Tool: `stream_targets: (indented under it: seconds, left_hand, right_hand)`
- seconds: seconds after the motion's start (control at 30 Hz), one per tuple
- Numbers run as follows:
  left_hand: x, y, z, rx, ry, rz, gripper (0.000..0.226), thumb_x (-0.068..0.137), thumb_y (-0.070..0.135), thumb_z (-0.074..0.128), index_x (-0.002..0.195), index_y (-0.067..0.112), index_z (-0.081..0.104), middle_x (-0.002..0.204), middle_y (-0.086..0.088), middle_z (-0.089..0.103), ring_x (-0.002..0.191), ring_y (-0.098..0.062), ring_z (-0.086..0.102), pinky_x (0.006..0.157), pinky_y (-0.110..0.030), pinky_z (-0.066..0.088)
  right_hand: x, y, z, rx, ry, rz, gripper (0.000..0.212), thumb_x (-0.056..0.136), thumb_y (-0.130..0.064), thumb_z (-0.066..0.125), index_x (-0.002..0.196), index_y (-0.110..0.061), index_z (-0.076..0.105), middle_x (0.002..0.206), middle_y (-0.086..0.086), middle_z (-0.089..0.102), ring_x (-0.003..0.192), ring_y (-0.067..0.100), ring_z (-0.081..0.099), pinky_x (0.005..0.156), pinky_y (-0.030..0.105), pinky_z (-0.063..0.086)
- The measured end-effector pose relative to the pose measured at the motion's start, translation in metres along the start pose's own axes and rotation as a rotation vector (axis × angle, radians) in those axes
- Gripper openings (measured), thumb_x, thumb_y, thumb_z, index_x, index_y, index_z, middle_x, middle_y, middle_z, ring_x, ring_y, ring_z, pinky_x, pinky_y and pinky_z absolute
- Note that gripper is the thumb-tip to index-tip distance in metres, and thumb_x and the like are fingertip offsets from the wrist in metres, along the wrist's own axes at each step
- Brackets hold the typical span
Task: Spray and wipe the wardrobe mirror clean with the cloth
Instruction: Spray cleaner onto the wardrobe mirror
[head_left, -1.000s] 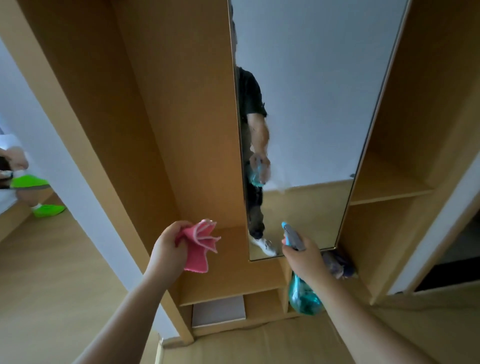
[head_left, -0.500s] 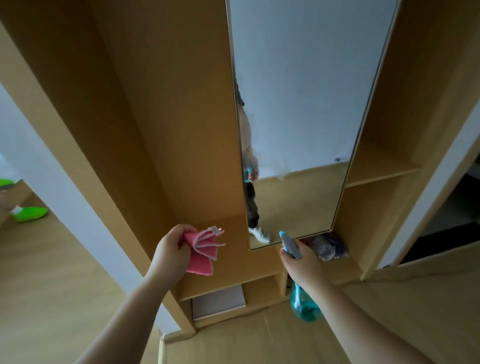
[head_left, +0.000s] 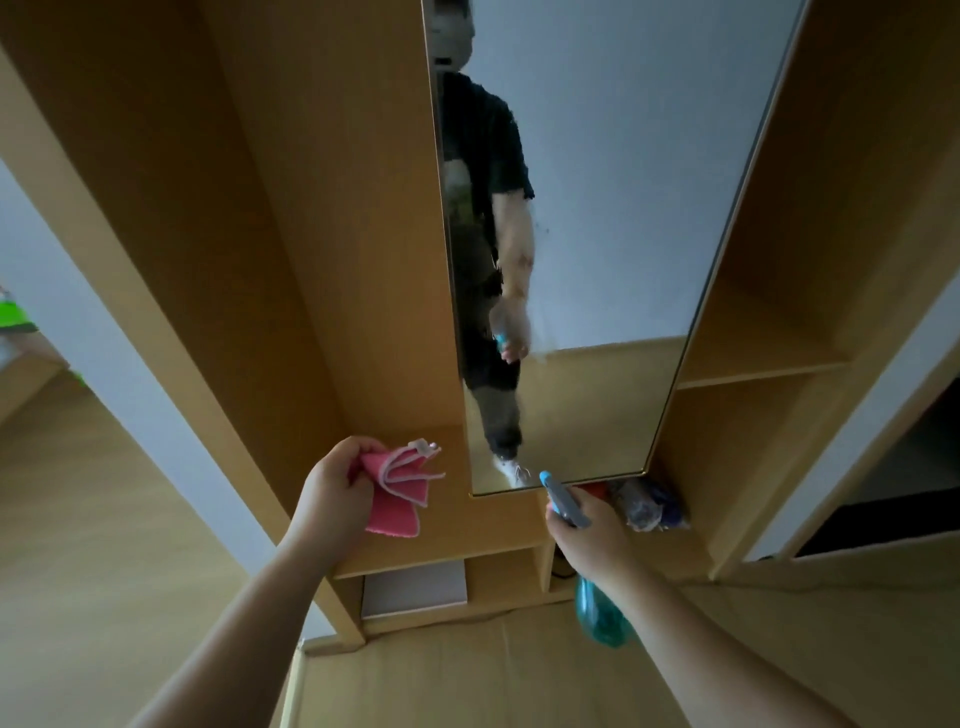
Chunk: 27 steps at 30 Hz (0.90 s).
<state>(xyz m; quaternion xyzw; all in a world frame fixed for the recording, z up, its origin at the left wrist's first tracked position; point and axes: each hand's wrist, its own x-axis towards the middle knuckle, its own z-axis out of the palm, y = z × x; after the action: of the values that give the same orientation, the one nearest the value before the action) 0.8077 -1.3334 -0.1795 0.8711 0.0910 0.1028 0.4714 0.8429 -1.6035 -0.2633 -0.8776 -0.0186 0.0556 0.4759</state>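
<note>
The soft pink cloth (head_left: 397, 499) with pale edging hangs bunched from the left hand (head_left: 332, 483), which pinches its folded end in front of the light wooden wardrobe shelf (head_left: 467, 530). It looks light and limp, and would likely wipe better spread flat under the palm. The right hand (head_left: 587, 525) is wrapped round the neck of the translucent teal plastic spray bottle (head_left: 600, 616), its nozzle near the bottom edge of the tall, narrow wardrobe mirror (head_left: 597, 208). The smooth, rigid glass is probably fragile, so gentle pressure suits. A crumpled bundle of bags (head_left: 649, 501) on the shelf beside the mirror's lower right corner may crowd wiping there.
</note>
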Motion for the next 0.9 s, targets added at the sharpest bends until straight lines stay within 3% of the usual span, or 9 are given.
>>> stream_targets:
  seconds: [0.13,0.33,0.53,0.73,0.9]
  left_hand:
    - [-0.005,0.011,0.019,-0.007,0.031,-0.026,0.038,0.088,-0.012,0.043,0.103,0.021,0.057,0.097,0.001,0.058,0.087,-0.018,0.059,0.061,-0.030,0.054]
    - [-0.010,0.025,0.044,-0.007,0.033,-0.048,0.037,0.090,-0.008,0.046,0.100,0.025,0.057,0.098,0.000,0.059,0.087,-0.018,0.060,0.056,-0.022,0.050]
    - [-0.010,0.044,0.067,0.027,0.024,-0.039,0.034,0.090,-0.007,0.046,0.102,0.022,0.058,0.098,0.001,0.059,0.086,-0.015,0.058,0.058,-0.022,0.049]
    - [-0.006,0.059,0.090,0.046,0.002,-0.021,0.031,0.092,-0.005,0.046,0.102,0.022,0.058,0.098,0.000,0.060,0.086,-0.015,0.059,0.056,-0.020,0.049]
    - [-0.005,0.065,0.101,0.055,-0.017,-0.007,0.035,0.092,-0.005,0.046,0.095,0.028,0.057,0.097,0.001,0.060,0.086,-0.015,0.060,0.057,-0.021,0.050]
  right_hand:
    - [0.007,0.016,-0.023,0.001,0.042,-0.031,0.013,0.096,-0.018,0.052,0.085,-0.024,0.056,0.068,0.003,0.057,0.057,0.011,0.052,0.050,0.010,0.039]
    - [0.022,0.038,-0.051,0.049,0.045,-0.010,0.015,0.096,-0.023,0.051,0.082,-0.022,0.056,0.060,0.001,0.048,0.050,0.012,0.046,0.047,0.019,0.036]
    - [0.027,0.050,-0.075,0.039,0.091,-0.019,0.021,0.095,-0.021,0.051,0.076,-0.029,0.052,0.053,-0.004,0.045,0.039,0.004,0.040,0.042,0.017,0.032]
    - [0.035,0.065,-0.095,0.003,0.103,-0.010,0.023,0.092,-0.022,0.053,0.070,-0.027,0.051,0.050,-0.005,0.045,0.043,0.011,0.043,0.045,0.023,0.034]
    - [0.050,0.077,-0.116,-0.003,0.149,0.014,0.012,0.095,-0.023,0.051,0.087,-0.021,0.058,0.068,0.004,0.059,0.060,0.017,0.057,0.058,0.032,0.047]
